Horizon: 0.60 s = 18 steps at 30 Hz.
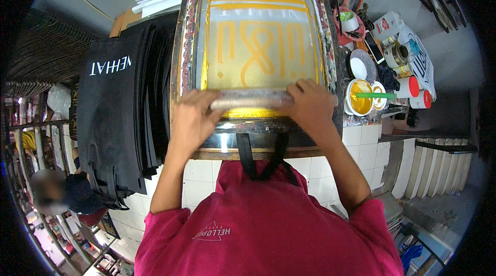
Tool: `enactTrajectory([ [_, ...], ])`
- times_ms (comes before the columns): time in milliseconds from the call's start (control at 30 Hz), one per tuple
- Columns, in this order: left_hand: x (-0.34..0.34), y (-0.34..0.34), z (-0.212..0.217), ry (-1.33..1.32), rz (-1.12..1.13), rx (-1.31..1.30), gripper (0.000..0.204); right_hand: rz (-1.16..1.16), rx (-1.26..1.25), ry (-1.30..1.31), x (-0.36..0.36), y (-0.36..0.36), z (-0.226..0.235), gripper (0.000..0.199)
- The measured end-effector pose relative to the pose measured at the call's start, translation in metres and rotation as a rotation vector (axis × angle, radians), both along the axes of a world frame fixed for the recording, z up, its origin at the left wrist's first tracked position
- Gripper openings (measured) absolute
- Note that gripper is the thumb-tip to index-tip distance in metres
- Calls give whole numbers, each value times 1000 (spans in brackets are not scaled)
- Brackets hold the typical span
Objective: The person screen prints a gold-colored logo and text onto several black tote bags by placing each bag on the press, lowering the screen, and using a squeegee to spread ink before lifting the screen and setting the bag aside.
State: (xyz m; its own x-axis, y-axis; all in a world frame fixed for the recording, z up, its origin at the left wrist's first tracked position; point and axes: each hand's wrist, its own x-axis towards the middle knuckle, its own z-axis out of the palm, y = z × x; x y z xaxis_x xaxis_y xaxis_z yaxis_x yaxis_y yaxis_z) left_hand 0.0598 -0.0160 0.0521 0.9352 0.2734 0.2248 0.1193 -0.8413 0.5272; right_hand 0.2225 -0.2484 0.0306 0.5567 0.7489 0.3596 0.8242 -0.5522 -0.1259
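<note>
Both my hands grip a squeegee point(252, 99) that lies crosswise over the near part of a screen-printing frame point(325, 33). My left hand point(195, 116) is closed round its left end, and my right hand point(312, 104) round its right end. The mesh point(237, 18) carries a yellowish stencil of large curved lettering, bordered by yellow tape strips at the far side. A band of yellow ink point(253, 114) shows just on my side of the squeegee. Black fabric straps point(245, 154) hang from under the frame's near edge. The squeegee's blade is hidden from view.
A stack of black fabric bags point(111, 113) stands at the left. On the right are a tub of yellow ink point(360, 95) with a green stick point(374, 96), red-lidded jars point(408, 87) and a phone point(374, 50). Another person point(85, 193) is at the far left.
</note>
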Motion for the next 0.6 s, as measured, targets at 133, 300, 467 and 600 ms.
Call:
enactTrajectory([
  [133,-34,-20,-8,-55,-13,-29,34,12,-33,11,-35,-22,-6,45],
  [300,-56,-16,-42,-151,17,43,80,-19,-36,-19,-50,-29,-11,44],
  [467,-66,0,-73,-282,102,301,128,47,89,-3,-44,-29,0,38],
  [600,-70,9,-40,-493,165,418,135,95,250,-88,-38,-32,44,33],
])
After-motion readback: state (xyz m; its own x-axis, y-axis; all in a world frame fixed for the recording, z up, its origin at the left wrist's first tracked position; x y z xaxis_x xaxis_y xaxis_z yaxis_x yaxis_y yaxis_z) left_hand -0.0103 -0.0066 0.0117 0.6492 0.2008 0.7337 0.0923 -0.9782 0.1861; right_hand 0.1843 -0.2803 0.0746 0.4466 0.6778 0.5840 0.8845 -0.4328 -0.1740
